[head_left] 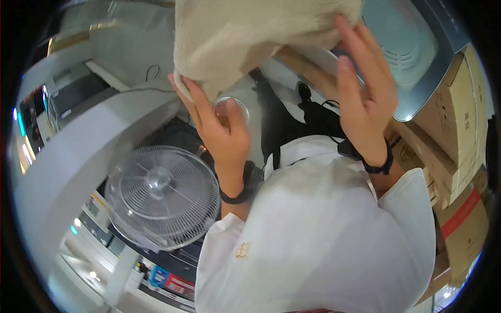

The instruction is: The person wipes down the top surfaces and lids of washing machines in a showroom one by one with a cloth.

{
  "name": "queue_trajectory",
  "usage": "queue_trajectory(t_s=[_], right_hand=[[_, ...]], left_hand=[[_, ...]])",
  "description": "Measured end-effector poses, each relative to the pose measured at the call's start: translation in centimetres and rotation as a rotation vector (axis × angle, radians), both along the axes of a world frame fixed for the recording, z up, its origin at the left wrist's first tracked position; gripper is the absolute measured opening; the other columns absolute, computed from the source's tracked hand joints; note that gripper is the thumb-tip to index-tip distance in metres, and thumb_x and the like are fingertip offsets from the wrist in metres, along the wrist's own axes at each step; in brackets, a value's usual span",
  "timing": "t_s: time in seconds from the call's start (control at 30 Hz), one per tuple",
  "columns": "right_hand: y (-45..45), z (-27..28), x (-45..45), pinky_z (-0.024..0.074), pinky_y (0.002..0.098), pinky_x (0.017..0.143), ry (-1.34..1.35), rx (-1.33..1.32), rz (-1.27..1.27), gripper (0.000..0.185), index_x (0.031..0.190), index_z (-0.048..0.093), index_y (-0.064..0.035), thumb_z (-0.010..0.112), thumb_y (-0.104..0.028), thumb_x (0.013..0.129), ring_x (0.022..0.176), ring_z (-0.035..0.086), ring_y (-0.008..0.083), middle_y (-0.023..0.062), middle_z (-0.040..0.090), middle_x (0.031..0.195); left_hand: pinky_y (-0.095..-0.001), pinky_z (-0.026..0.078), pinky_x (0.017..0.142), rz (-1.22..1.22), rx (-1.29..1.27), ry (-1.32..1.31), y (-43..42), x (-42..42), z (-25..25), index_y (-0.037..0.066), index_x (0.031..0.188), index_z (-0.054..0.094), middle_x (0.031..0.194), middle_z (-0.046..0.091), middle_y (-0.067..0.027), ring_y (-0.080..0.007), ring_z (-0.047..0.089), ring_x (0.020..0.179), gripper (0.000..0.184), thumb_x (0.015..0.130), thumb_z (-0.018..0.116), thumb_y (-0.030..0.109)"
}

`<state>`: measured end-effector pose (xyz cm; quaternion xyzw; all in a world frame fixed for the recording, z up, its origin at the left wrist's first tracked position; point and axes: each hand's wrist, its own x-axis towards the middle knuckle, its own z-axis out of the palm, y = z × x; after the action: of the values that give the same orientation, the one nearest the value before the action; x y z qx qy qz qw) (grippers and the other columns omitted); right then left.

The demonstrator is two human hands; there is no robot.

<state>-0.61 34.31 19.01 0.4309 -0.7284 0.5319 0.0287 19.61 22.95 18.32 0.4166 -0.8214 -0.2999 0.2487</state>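
Observation:
A cream, fuzzy cloth (245,36) hangs across the top of the head view, spread between both hands. Its lower left corner is pinched by my left hand (219,120), whose thumb stands apart from the fingers. At the cloth's right edge, my right hand (368,99) has its fingertips on the fabric, slightly blurred, with the thumb pointing up. A dark band circles each wrist. Behind my left thumb, a round clear container (241,104) shows in part, and its contents are hard to make out.
A round fan with a wire cage (162,195) stands at the left beside a curved white surface (68,151). On the right, a grey-framed unit with a pale panel (404,44) is above stacked cardboard boxes (438,122). A black shoe (304,92) is on the floor.

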Motion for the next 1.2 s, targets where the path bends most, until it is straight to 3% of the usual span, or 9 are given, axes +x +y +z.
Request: queue_trajectory(t_s=[0.1, 0.2, 0.27, 0.33, 0.53, 0.87, 0.97, 1.07, 1.2], right_hand=[[-1.3, 1.5, -1.5, 0.0474, 0.0371, 0.106, -0.117, -0.004, -0.140, 0.047, 0.141, 0.065, -0.0013, 0.063, -0.001, 0.093, 0.122, 0.063, 0.0289, 0.0204, 0.061, 0.145], [-4.8, 0.6, -2.7, 0.0544, 0.0411, 0.098, 0.079, 0.177, -0.378, 0.047, 0.136, 0.067, -0.0025, 0.067, -0.003, 0.089, 0.116, 0.067, 0.0338, 0.0230, 0.058, 0.144], [-7.2, -1.3, -2.6, 0.0496, 0.0492, 0.104, 0.106, 0.364, -0.454, 0.053, 0.140, 0.062, -0.0015, 0.070, -0.008, 0.089, 0.121, 0.063, 0.0365, 0.0226, 0.054, 0.147], [-9.9, -3.2, -2.4, 0.0346, 0.0655, 0.115, 0.028, 0.450, -0.484, 0.059, 0.143, 0.057, 0.0022, 0.072, -0.013, 0.088, 0.135, 0.053, 0.0405, 0.0228, 0.052, 0.150], [-17.5, -5.8, -1.5, 0.0253, 0.0702, 0.118, 0.006, 0.747, -0.659, 0.058, 0.136, 0.059, 0.0078, 0.068, -0.006, 0.081, 0.146, 0.045, 0.0356, 0.0184, 0.048, 0.156], [-19.0, -6.4, -2.1, 0.0297, 0.0634, 0.120, 0.078, 0.695, -0.779, 0.050, 0.130, 0.063, 0.0071, 0.065, -0.004, 0.081, 0.142, 0.051, 0.0312, 0.0165, 0.052, 0.154], [-19.3, -6.8, -1.8, 0.0299, 0.0627, 0.120, 0.059, 0.683, -0.797, 0.047, 0.130, 0.063, 0.0051, 0.066, -0.007, 0.085, 0.142, 0.051, 0.0315, 0.0164, 0.053, 0.152], [-19.4, -6.3, 0.5, 0.0307, 0.0612, 0.120, -0.018, 0.675, -0.765, 0.043, 0.131, 0.064, 0.0022, 0.066, -0.011, 0.090, 0.140, 0.052, 0.0319, 0.0156, 0.055, 0.151], [-18.8, -5.1, 3.0, 0.0380, 0.0553, 0.117, -0.096, 0.677, -0.779, 0.038, 0.129, 0.066, -0.0008, 0.066, -0.009, 0.093, 0.133, 0.059, 0.0314, 0.0146, 0.060, 0.145]], left_hand=[[-0.0472, 0.041, 0.113, -0.043, -0.100, -0.047, -4.9, -5.4, -0.1, -0.002, 0.164, 0.024, 0.171, 0.013, -0.0310, -0.0460, 0.028, 0.155, 0.078, 0.097, 0.059, 0.014], [-0.0586, 0.025, 0.122, -0.138, -0.245, -0.156, -10.5, -10.0, -1.4, -0.002, 0.163, 0.027, 0.171, 0.014, -0.0309, -0.0479, 0.024, 0.156, 0.079, 0.096, 0.061, 0.020], [-0.0636, 0.014, 0.125, -0.237, -0.293, -0.216, -13.5, -12.6, -2.0, -0.002, 0.163, 0.029, 0.170, 0.017, -0.0306, -0.0483, 0.022, 0.156, 0.079, 0.096, 0.062, 0.024], [-0.0628, 0.015, 0.125, -0.434, -0.314, -0.243, -16.6, -14.2, -2.8, -0.002, 0.161, 0.033, 0.170, 0.021, -0.0288, -0.0466, 0.024, 0.156, 0.077, 0.095, 0.064, 0.025], [-0.0625, 0.020, 0.123, -0.840, -0.329, -0.453, -23.5, -16.4, -4.0, -0.001, 0.156, 0.042, 0.165, 0.034, -0.0250, -0.0444, 0.029, 0.155, 0.067, 0.098, 0.063, 0.025], [-0.0533, 0.034, 0.120, -0.951, -0.279, -0.279, -27.2, -19.0, -3.8, -0.002, 0.139, 0.062, 0.156, 0.050, -0.0228, -0.0436, 0.045, 0.146, 0.047, 0.101, 0.060, 0.025], [-0.0529, 0.036, 0.118, -0.968, -0.156, -0.233, -28.6, -19.6, -3.1, -0.001, 0.112, 0.074, 0.145, 0.062, -0.0199, -0.0408, 0.054, 0.139, 0.032, 0.097, 0.063, 0.025], [-0.0525, 0.037, 0.117, -0.975, -0.057, -0.226, -31.0, -18.9, -2.2, 0.000, 0.102, 0.075, 0.137, 0.068, -0.0181, -0.0386, 0.058, 0.135, 0.028, 0.099, 0.062, 0.024], [-0.0535, 0.034, 0.119, -0.949, -0.197, -0.233, -33.2, -16.2, -3.2, 0.003, 0.103, 0.075, 0.133, 0.070, -0.0166, -0.0379, 0.060, 0.132, 0.027, 0.100, 0.061, 0.026]])
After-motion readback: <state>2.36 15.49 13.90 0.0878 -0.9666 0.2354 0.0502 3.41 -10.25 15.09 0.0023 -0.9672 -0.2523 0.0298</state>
